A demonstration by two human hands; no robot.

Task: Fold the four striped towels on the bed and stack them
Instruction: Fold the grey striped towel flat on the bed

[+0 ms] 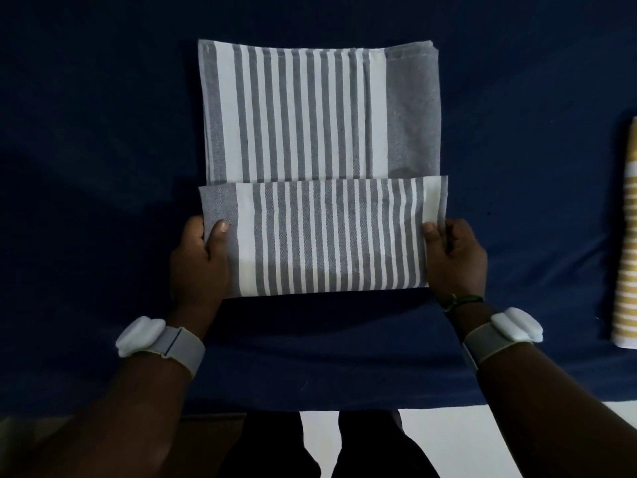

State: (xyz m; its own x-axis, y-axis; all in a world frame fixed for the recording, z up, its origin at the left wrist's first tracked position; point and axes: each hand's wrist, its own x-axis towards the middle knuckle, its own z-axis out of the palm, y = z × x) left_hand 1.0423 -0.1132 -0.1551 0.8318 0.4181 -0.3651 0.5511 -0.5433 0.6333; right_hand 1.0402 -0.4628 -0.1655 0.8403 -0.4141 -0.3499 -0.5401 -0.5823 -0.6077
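The left hand [200,257] gripped the near left edge of the grey-and-white striped cotton towel [320,132], thumb pressed on top of the cloth and fingers curled beneath it. The right hand [455,257] held the near right edge in the same manner, thumb on top, fingers wrapped under the fold. Between the two hands the towel's near portion was turned over toward the far side, forming a folded flap that overlapped the flat remainder. The towel lay at the centre of the dark navy blue bed sheet [86,167], its stripes running near to far.

Each wrist bore a white plastic sensor on a grey fabric strap, left [155,338] and right [506,327]. A green cord bracelet [460,301] sat on the right wrist. At the far right edge of view lay a yellow-and-white striped folded towel [625,253], well apart from the grey one.
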